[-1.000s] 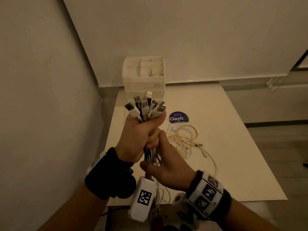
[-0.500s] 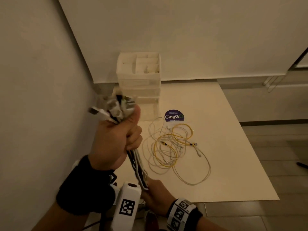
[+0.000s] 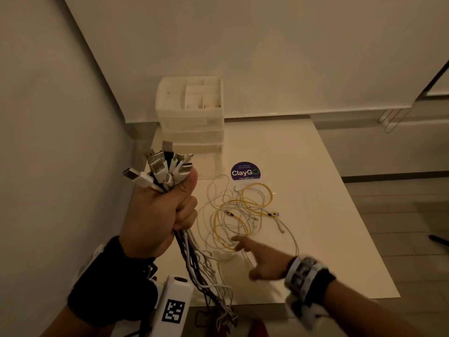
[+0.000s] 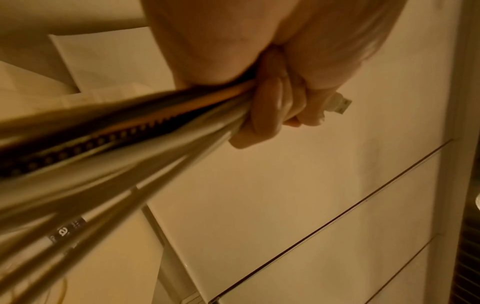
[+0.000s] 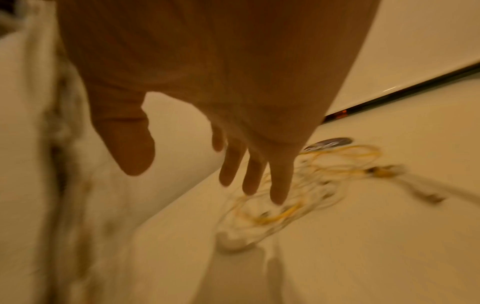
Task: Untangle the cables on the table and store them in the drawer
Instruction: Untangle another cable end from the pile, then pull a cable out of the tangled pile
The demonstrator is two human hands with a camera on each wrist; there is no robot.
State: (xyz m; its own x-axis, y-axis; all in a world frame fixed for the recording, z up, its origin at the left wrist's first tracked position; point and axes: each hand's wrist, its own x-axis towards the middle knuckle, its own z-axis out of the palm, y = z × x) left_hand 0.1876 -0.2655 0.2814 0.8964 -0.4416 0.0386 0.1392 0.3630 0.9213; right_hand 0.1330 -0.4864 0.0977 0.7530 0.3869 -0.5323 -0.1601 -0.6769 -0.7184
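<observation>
My left hand (image 3: pixel 160 215) grips a bundle of white and black USB cables (image 3: pixel 162 169) upright, plugs fanned out above the fist and the cords (image 3: pixel 206 283) hanging past the table's front edge. In the left wrist view the fingers (image 4: pixel 270 109) are curled tight round the cable bundle (image 4: pixel 116 139). A tangle of yellow and white cables (image 3: pixel 243 215) lies on the table (image 3: pixel 315 190). My right hand (image 3: pixel 262 259) reaches over the tangle's near side with fingers straight and spread, holding nothing. In the right wrist view the right hand (image 5: pixel 233 160) hovers just above the blurred tangle (image 5: pixel 298 195).
A white plastic drawer unit (image 3: pixel 192 117) with a divided top tray stands at the table's back left against the wall. A round purple ClayGo sticker (image 3: pixel 245 171) lies in front of it. The wall runs close along the left.
My right hand let go of the hanging cords and moved right and forward over the tangle, fingers opening. My left hand still grips the bundle, which it swung out to the left and back.
</observation>
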